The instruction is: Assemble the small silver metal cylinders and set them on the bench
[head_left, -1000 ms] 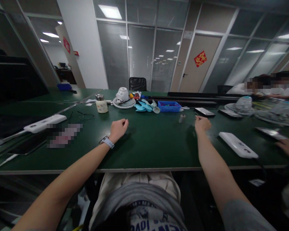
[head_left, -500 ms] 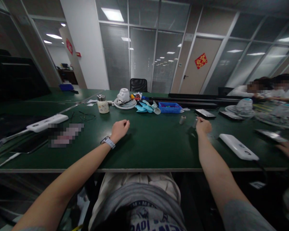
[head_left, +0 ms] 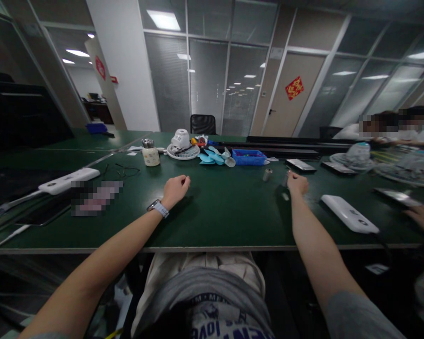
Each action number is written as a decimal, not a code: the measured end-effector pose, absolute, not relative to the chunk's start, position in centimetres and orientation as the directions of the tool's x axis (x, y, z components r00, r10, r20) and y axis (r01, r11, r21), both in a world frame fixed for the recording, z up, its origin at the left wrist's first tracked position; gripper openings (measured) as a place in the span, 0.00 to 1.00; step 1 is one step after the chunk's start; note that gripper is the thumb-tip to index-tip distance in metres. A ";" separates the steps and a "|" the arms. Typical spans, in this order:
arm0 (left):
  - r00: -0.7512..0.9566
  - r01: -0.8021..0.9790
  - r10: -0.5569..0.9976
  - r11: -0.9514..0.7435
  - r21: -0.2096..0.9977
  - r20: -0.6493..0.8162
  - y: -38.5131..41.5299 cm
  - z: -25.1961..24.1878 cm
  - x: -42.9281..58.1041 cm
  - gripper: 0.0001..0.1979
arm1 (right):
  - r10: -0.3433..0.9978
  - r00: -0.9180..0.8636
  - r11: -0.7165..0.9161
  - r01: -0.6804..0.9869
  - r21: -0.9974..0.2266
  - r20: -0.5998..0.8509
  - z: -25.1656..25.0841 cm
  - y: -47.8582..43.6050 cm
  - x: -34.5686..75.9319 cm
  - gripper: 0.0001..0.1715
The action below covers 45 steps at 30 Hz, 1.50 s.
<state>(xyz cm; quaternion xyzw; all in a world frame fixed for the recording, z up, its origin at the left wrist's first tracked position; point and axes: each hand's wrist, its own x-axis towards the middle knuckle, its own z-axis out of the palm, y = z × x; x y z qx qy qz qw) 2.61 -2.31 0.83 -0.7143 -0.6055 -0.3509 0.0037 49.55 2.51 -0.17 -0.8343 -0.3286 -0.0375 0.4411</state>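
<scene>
My right hand (head_left: 298, 182) is pinched around a small metal cylinder (head_left: 285, 179), at the right of the green table. A second small metal cylinder (head_left: 267, 175) stands upright just left of it, apart from my fingers. A pale reflection lies on the tabletop below the held one. My left hand (head_left: 176, 188), with a watch (head_left: 158, 207) on the wrist, rests on the table with its fingers curled closed. Nothing shows in the left fingers.
Behind my hands stand a patterned bottle (head_left: 150, 153), a white fan part (head_left: 182, 146), light-blue fan blades (head_left: 215, 156) and a blue tray (head_left: 249, 157). White power strips (head_left: 349, 214) lie at both sides. A co-worker's hand (head_left: 422, 219) is at the far right.
The held cylinder has shifted slightly left at my right fingertips, and the pale reflection below it now shows. My left hand has stayed in place.
</scene>
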 end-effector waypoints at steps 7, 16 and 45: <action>0.023 0.864 0.864 -0.270 0.425 0.503 -2.6 1.2 2.8 0.23 | 0.418 0.526 -0.269 0.851 -0.452 0.741 0.6 2.9 46.7 0.28; 0.061 0.857 0.861 -0.304 0.416 0.504 -2.7 1.2 2.8 0.23 | 0.764 0.489 -0.244 0.824 -0.512 0.422 -1.0 5.7 43.6 0.44; 0.370 0.618 0.641 -0.710 0.337 0.672 -3.8 1.4 4.6 0.14 | 0.760 -0.406 0.631 0.649 -0.424 0.507 -0.9 -2.7 23.9 0.26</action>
